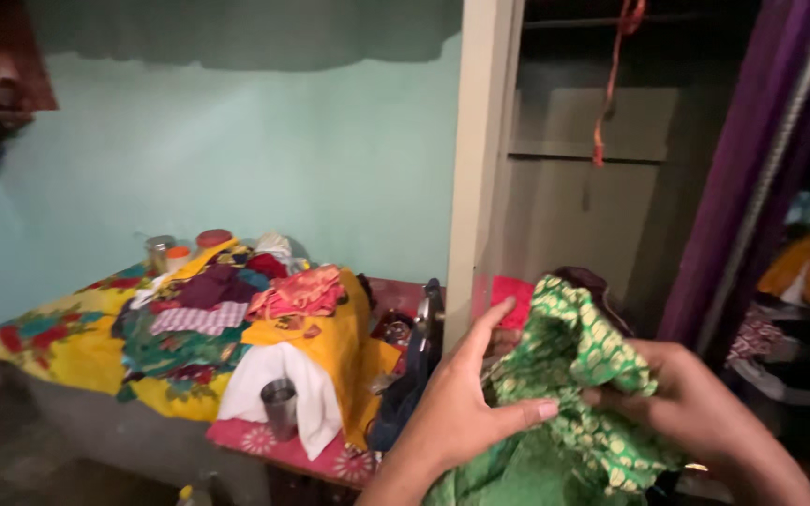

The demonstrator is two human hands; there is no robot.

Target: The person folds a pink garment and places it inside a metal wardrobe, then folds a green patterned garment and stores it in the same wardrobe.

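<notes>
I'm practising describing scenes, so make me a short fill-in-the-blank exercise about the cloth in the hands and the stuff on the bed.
1. Both the left hand and the right hand grip a patterned cloth coloured ____.
2. The steel tumbler stands on a ____ cloth.
3. The wall behind the bed is pale ____.

Missing words: green; white; green

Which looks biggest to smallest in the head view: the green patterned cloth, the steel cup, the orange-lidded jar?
1. Green gold-patterned cloth, held in both hands, though it is nearest the camera, which inflates it.
2. Steel cup on the bed edge.
3. Orange-lidded jar, farthest away, so its rank is unsure.
</notes>
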